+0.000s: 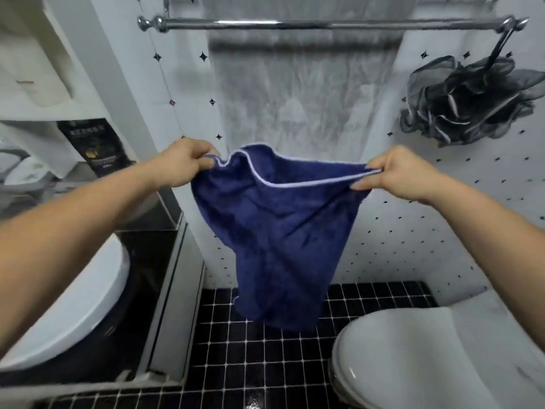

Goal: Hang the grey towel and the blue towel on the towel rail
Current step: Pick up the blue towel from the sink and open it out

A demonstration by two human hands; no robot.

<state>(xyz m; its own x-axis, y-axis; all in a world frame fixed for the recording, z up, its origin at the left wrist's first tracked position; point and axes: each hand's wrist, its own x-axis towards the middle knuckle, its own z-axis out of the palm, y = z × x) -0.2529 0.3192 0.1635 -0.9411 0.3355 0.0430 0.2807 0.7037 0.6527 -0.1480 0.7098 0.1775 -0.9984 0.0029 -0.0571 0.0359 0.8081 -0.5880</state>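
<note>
Both bare forearms are reaching forward from the lower corners of the view. The left hand (188, 162) is pinching one top corner of the dark blue terry towel with pale piped edging (274, 231), and the right hand (398, 175) is pinching the opposite corner. Neither hand is free. That blue towel is hanging in the air between them, well below the chrome towel rail (324, 24) and in front of the pale grey towel (303, 93), which is already hanging down the tiled wall behind the front bar.

By my reading, the grey half of the job is looking done and the blue towel is waiting to be lifted.

Several things are threatening that lift. The top edge is sagging and folding over near the left hand, so the cloth is likely to land bunched unless it is being pulled taut first. Draped unevenly, the longer side could be dragging the towel off onto the black mosaic floor tiles (265, 364). Brushing the grey towel on the way over could be tugging it loose. The black mesh bath sponge (469, 98), dangling from the rail's right end, is leaving little room there, so a snag is possible.
</note>
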